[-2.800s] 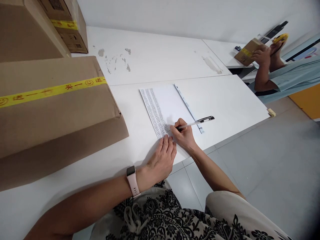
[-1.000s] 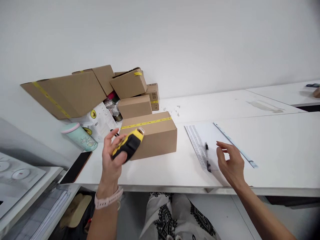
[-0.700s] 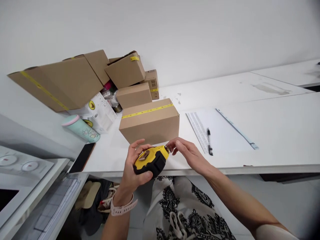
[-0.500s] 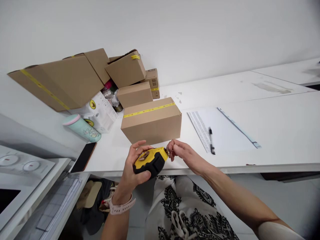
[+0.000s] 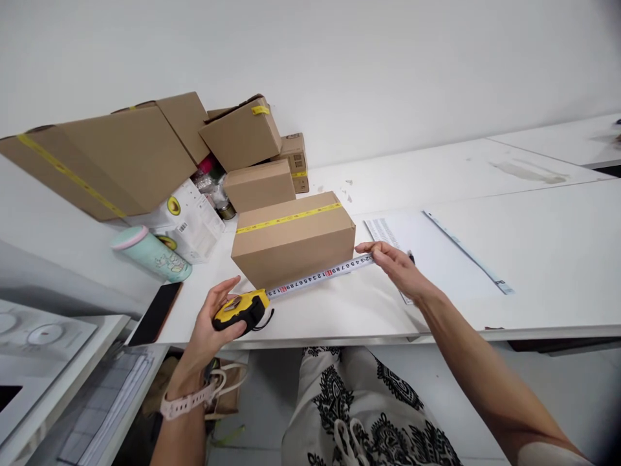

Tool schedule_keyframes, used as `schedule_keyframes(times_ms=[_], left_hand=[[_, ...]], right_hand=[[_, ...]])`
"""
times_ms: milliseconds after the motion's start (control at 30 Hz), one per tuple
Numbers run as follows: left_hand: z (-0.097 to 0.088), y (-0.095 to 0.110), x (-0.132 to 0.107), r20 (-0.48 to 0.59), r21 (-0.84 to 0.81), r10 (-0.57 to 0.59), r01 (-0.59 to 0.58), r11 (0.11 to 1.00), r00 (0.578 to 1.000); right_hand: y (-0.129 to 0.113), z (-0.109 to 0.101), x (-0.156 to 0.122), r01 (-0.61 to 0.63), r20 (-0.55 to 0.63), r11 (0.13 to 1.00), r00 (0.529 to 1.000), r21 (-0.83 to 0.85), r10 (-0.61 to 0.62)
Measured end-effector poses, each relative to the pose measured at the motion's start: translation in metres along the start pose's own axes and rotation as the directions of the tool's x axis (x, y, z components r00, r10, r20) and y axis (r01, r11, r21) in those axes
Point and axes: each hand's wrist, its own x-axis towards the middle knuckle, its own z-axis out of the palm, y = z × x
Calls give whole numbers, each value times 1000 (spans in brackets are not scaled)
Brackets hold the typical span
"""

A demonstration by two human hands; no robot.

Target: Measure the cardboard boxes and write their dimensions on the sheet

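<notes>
My left hand is wrapped round the yellow and black case of a tape measure, low over the table's front edge. Its white blade runs out to the right, printed with numbers. The fingers of my right hand pinch the blade's free end. The stretched blade passes in front of a closed cardboard box with yellow tape along its top. Whether the blade touches the box, I cannot tell. A black wrist strap hangs beside the case.
Several more cardboard boxes are stacked at the back left, near a mint tumbler and a dark phone. Right of the box lies a printed sheet with a clipboard; my right hand partly covers a pen.
My hands have moved apart, the left one leftward and the right one right and up. The blade has been drawn out of the case between them.
</notes>
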Motion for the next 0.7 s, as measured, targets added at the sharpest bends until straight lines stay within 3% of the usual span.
schedule_keyframes(times_ms=[133,233,333,533,633,700], left_hand=[[4,-12,16,66,-66,-116,120,991,991],[4,-9,27,101,-107,-165,176,979,981],[-6,15,37,99,-125,-186,197,972,978],[-25,91,58,32,-46,-273,274,961,962],[-21,100,73,61,-28,-321,323,946,945],[-15,93,82,21,7,-231,231,973,973]], right_hand=[[27,13,11,-19,6,988,1000,155,18],[24,16,17,-5,-18,983,1000,184,8],[-4,14,19,24,-43,993,999,118,-19],[-86,3,25,73,-116,996,990,-47,-78],[-93,-1,37,2,-148,997,989,-78,-14],[-84,-1,46,-61,-148,997,988,-47,53]])
